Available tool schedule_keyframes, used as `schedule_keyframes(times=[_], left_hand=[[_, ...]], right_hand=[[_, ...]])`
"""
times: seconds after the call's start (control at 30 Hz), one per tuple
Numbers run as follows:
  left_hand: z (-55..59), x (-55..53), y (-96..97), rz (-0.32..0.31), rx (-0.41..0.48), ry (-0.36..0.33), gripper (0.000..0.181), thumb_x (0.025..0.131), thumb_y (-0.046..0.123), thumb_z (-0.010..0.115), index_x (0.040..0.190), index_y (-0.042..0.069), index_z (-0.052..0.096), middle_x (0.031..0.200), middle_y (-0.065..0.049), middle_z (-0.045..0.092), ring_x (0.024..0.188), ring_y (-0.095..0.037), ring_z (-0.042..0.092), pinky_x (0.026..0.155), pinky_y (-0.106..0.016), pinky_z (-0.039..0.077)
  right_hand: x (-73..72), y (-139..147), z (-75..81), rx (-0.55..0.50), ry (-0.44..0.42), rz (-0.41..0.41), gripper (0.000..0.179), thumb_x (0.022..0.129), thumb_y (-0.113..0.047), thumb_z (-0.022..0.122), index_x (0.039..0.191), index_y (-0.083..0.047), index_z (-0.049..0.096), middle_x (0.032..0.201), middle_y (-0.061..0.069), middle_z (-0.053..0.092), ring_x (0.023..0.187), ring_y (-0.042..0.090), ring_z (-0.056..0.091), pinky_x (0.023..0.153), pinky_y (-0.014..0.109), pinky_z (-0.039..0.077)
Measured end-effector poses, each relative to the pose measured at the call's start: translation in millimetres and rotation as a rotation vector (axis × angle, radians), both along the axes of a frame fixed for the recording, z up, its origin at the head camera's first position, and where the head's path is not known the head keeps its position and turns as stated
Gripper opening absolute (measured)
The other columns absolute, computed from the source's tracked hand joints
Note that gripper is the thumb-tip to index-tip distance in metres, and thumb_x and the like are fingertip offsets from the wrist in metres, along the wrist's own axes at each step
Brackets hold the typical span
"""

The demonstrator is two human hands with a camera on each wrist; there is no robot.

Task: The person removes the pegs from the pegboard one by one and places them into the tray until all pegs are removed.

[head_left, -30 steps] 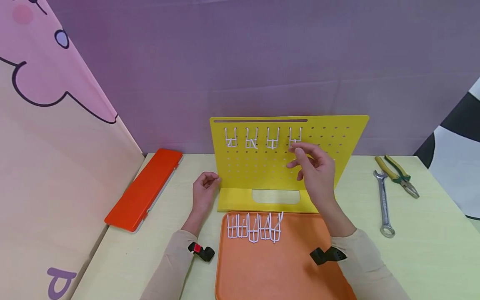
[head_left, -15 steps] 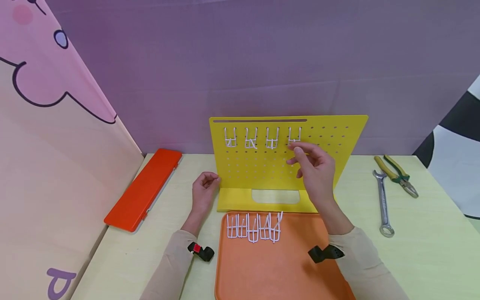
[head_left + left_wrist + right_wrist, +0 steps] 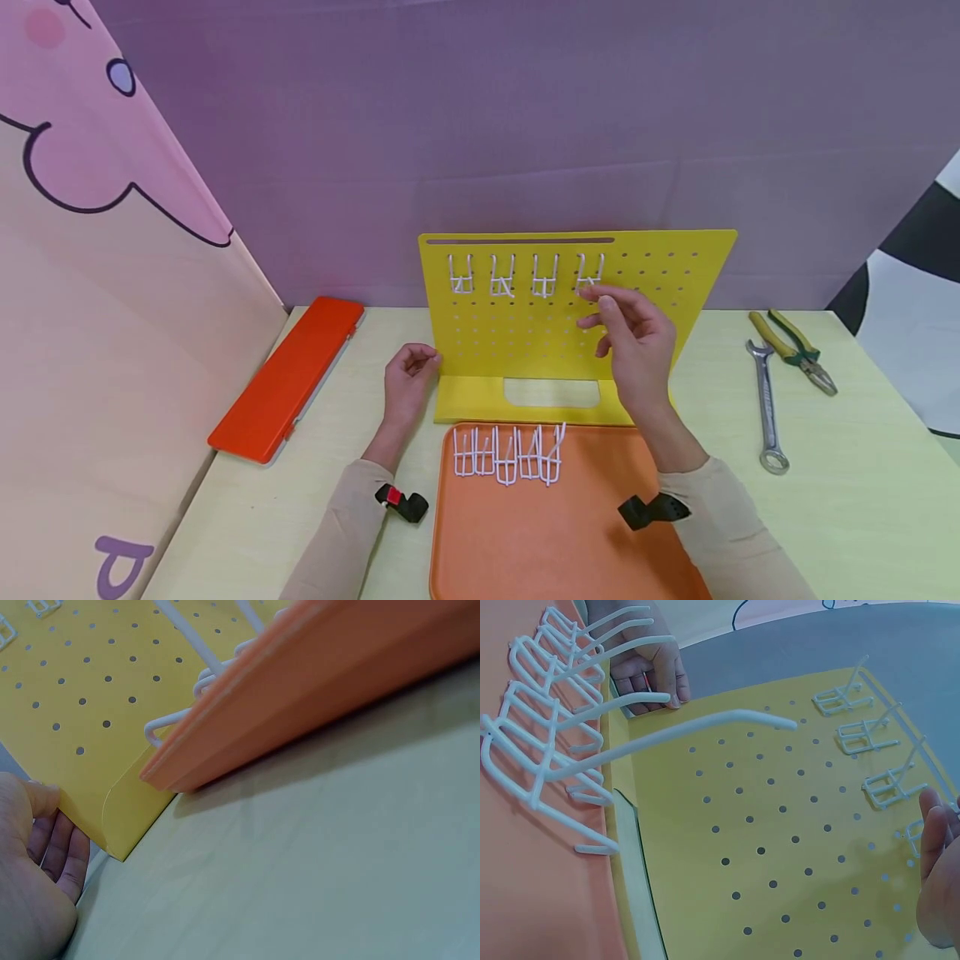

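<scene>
A yellow pegboard [image 3: 540, 371] stands upright on its folded base. My left hand [image 3: 407, 387] holds its lower left edge; in the left wrist view the thumb lies on the front and the fingers [image 3: 58, 851] go behind. Near the board's top, my right hand [image 3: 641, 342] pinches the lower end of a white wire hook [image 3: 591, 279], the rightmost of the row. Its fingertips cover part of that hook. To its left hang three similar hooks [image 3: 502, 286]. Several more wire hooks [image 3: 660, 741] lie side by side on the orange tray [image 3: 517, 542], nearest the board.
Left of the board lies a long red case [image 3: 292, 379] on the pale table [image 3: 262, 517]. A combination wrench [image 3: 767, 408] and yellow-green pliers [image 3: 798, 354] lie at the right. A purple cloth [image 3: 525, 108] hangs behind the board.
My right hand shifts very slightly to the right at the rightmost hook, which leans a little more. The left hand stays at the board's edge.
</scene>
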State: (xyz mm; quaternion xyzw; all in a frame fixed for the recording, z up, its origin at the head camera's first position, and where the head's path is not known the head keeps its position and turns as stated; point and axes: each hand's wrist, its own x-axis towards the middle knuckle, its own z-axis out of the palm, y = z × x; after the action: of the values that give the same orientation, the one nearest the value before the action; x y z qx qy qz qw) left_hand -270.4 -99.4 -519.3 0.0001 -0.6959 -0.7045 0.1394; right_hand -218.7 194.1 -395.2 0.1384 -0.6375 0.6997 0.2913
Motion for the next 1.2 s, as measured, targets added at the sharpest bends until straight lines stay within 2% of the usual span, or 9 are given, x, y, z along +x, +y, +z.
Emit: schedule_keyframes(times=[0.27, 0.4, 0.53, 0.63, 0.93, 1.07, 1.2], left_hand=[[-0.3, -0.6, 0.1, -0.005, 0.012, -0.002, 0.009, 0.103, -0.006, 0.074, 0.109, -0.010, 0.069, 0.102, -0.013, 0.070, 0.089, -0.013, 0.065, 0.083, -0.017, 0.055], [-1.0, -1.2, 0.3, -0.006, 0.014, -0.006, 0.010, 0.103, -0.005, 0.074, 0.109, -0.010, 0.069, 0.101, -0.010, 0.070, 0.090, -0.012, 0.065, 0.083, -0.016, 0.055], [-1.1, -1.3, 0.1, -0.007, 0.020, -0.004, 0.009, 0.102, -0.007, 0.074, 0.108, -0.010, 0.069, 0.099, -0.004, 0.069, 0.089, -0.012, 0.065, 0.083, -0.017, 0.055], [-0.7, -1.2, -0.2, -0.009, 0.019, 0.000, 0.008, 0.102, -0.007, 0.074, 0.108, -0.010, 0.069, 0.098, -0.004, 0.069, 0.088, -0.012, 0.065, 0.083, -0.017, 0.055], [0.6, 0.7, -0.6, -0.008, 0.007, 0.001, 0.009, 0.103, -0.006, 0.074, 0.109, -0.010, 0.069, 0.101, -0.012, 0.070, 0.088, -0.010, 0.065, 0.082, -0.016, 0.055], [1.9, 0.4, 0.3, -0.008, 0.014, 0.003, 0.010, 0.102, -0.006, 0.074, 0.109, -0.011, 0.069, 0.101, -0.012, 0.070, 0.087, -0.010, 0.065, 0.082, -0.016, 0.055], [2.5, 0.7, 0.7, -0.004, 0.011, 0.000, 0.009, 0.102, -0.007, 0.074, 0.108, -0.010, 0.069, 0.099, -0.006, 0.070, 0.087, -0.010, 0.065, 0.082, -0.016, 0.055]], right_hand=[[3.5, -0.7, 4.7, -0.023, 0.047, 0.015, 0.022, 0.110, 0.000, 0.065, 0.122, 0.017, 0.072, 0.111, 0.004, 0.083, 0.077, 0.011, 0.077, 0.051, 0.018, 0.050], [7.2, -0.8, 8.0, -0.043, 0.071, 0.026, 0.021, 0.109, 0.001, 0.066, 0.120, 0.018, 0.072, 0.109, 0.005, 0.083, 0.076, 0.012, 0.077, 0.051, 0.018, 0.050], [12.5, 0.7, 9.3, -0.028, 0.087, 0.018, 0.019, 0.108, 0.003, 0.067, 0.119, 0.017, 0.073, 0.107, 0.005, 0.084, 0.076, 0.011, 0.077, 0.051, 0.017, 0.049], [17.0, 3.0, 9.0, 0.006, 0.092, -0.001, 0.018, 0.108, 0.004, 0.067, 0.119, 0.017, 0.073, 0.106, 0.004, 0.084, 0.075, 0.010, 0.077, 0.051, 0.017, 0.049], [27.2, 12.5, 4.8, 0.046, 0.082, -0.035, 0.017, 0.107, 0.006, 0.066, 0.118, 0.017, 0.074, 0.104, 0.002, 0.084, 0.074, 0.009, 0.076, 0.052, 0.016, 0.049], [33.1, 16.5, 1.9, 0.021, 0.073, -0.029, 0.017, 0.107, 0.007, 0.066, 0.117, 0.018, 0.073, 0.102, 0.003, 0.084, 0.073, 0.010, 0.077, 0.051, 0.016, 0.049], [40.5, 19.3, -1.7, 0.034, 0.024, -0.045, 0.016, 0.107, 0.007, 0.067, 0.116, 0.018, 0.074, 0.098, 0.002, 0.084, 0.071, 0.009, 0.076, 0.051, 0.017, 0.048]])
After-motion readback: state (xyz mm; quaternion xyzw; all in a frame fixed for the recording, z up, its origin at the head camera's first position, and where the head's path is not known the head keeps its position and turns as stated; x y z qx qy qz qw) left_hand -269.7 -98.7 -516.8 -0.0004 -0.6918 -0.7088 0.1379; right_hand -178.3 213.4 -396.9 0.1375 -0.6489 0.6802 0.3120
